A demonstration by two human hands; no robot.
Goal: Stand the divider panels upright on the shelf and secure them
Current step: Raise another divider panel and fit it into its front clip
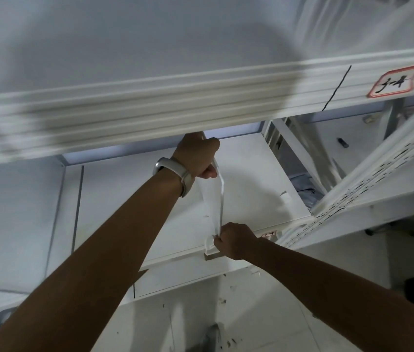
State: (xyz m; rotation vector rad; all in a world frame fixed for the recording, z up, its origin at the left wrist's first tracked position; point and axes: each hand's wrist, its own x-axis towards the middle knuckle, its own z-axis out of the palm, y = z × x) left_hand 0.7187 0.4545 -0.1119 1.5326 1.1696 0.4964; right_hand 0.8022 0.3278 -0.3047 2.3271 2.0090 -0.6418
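Gripping a white divider panel (213, 199) at both ends: left hand (197, 154) closed around its upper edge, close under the front beam of the upper shelf (175, 102); right hand (235, 240) pinched shut on its lower front corner, right at the front lip of the lower shelf (251, 174). Standing upright, edge-on to the camera, between the two shelves, its bottom tab (211, 246) resting on the shelf lip. Wearing a pale wristband (175, 171) on the left wrist. Blurred with motion along the upper beam, carrying a red-bordered label (393, 81) with handwriting too smeared to read and a black marker line (336, 88) beside it. Leaning at the right, a perforated white upright (368, 179).
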